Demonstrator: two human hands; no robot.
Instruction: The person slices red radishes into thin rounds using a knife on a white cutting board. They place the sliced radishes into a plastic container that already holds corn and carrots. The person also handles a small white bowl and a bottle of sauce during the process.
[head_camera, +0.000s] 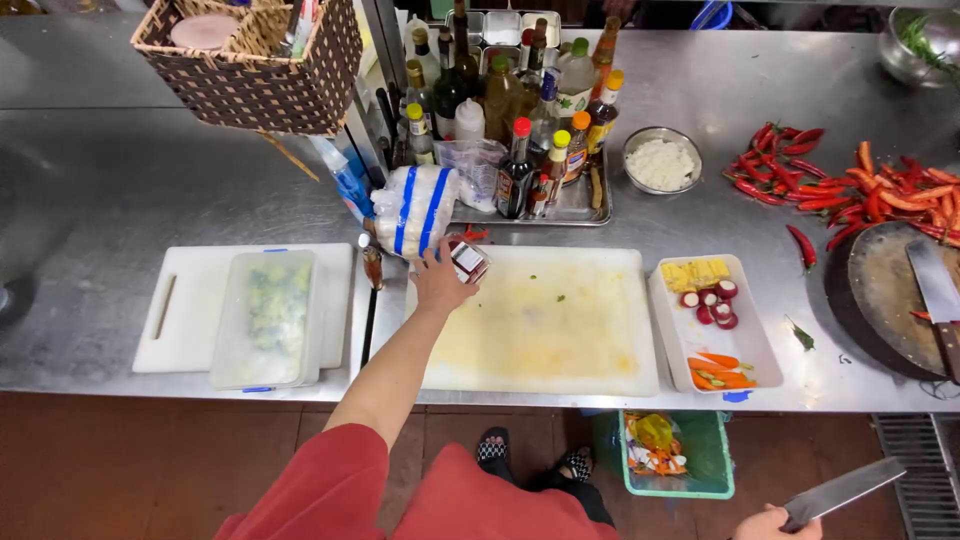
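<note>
A white rectangular plastic tray (668, 330) lies right of the left hand, holding yellow cubes, halved radishes and carrot pieces. Beyond that hand, a steel tray of glass sauce bottles (520, 140) stands beside a small round steel bowl of white grains (661, 160). Left of it, a clear lidded plastic container (266, 318) rests on a small white chopping board (185, 310). Red chillies (850, 185) are scattered far right, above the right hand; a green bin (700, 470) sits just left of that hand.

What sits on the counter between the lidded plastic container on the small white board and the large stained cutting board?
In the head view, a knife with a brown handle lies on the bare steel between the lidded container and the large cutting board, blade toward the counter's near edge.
</note>
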